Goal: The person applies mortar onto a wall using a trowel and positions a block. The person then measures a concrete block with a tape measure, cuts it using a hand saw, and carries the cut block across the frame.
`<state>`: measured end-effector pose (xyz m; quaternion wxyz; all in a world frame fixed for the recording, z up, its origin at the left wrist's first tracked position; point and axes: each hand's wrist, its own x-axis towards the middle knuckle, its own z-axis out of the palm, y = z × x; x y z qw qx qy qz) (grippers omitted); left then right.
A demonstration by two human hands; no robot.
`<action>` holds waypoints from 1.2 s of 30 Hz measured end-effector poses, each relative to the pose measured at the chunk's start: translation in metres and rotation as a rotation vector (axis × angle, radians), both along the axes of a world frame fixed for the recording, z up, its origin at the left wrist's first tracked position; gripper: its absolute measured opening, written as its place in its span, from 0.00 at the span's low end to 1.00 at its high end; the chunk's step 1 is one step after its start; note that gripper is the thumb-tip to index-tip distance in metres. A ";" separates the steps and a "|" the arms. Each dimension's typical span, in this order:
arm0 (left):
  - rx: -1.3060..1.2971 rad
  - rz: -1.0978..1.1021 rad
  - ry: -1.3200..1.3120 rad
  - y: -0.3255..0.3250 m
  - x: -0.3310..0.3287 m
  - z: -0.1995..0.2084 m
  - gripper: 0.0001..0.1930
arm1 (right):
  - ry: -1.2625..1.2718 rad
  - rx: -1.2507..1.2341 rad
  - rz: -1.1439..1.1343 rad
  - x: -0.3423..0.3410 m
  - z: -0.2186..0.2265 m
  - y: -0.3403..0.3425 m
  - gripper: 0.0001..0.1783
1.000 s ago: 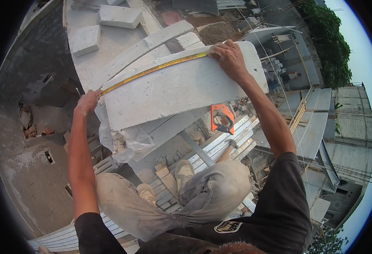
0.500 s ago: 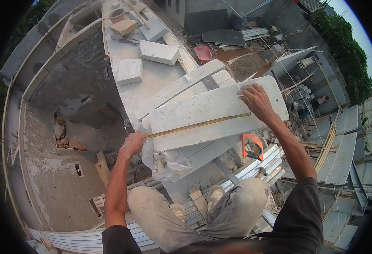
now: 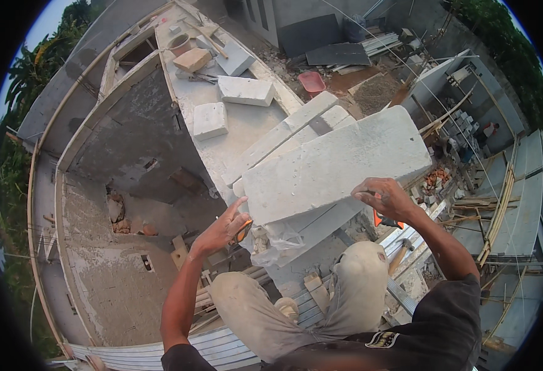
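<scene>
A long, pale lightweight block (image 3: 339, 162) lies slantwise in front of me, on top of other blocks. At its left end my left hand (image 3: 222, 230) grips a small orange-and-black tape measure (image 3: 243, 231), index finger stretched toward the block's corner. No blade shows across the block. By the block's near edge, toward the right, my right hand (image 3: 388, 199) has thumb and fingers drawn together; whatever may be between them is too small to make out. Just below that hand is an orange-and-black saw handle (image 3: 388, 221), partly covered.
Crumpled clear plastic (image 3: 281, 241) hangs below the block's near left end. Smaller blocks (image 3: 245, 91) and a bucket (image 3: 179, 44) stand farther along the slab. A deep walled room (image 3: 129, 148) drops away at left. A hammer (image 3: 401, 255) lies right of my knee.
The yellow tape blade that stretched across the block between my hands is gone from its face. My right hand has come off the block's top to its near edge.
</scene>
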<state>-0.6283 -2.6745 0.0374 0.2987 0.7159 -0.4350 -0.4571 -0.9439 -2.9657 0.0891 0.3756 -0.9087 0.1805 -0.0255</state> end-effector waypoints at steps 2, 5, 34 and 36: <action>-0.080 0.153 0.008 -0.016 -0.008 -0.006 0.36 | 0.024 -0.018 0.073 -0.019 -0.010 0.002 0.09; 0.189 0.330 0.594 -0.058 -0.078 0.017 0.36 | 0.146 0.043 0.001 -0.072 -0.027 0.003 0.16; -0.333 1.204 0.478 -0.081 0.001 -0.021 0.36 | 0.846 0.068 -0.773 -0.287 -0.282 0.068 0.44; -0.157 1.313 0.447 -0.075 0.041 -0.056 0.37 | 0.852 0.018 -0.722 -0.268 -0.273 0.061 0.50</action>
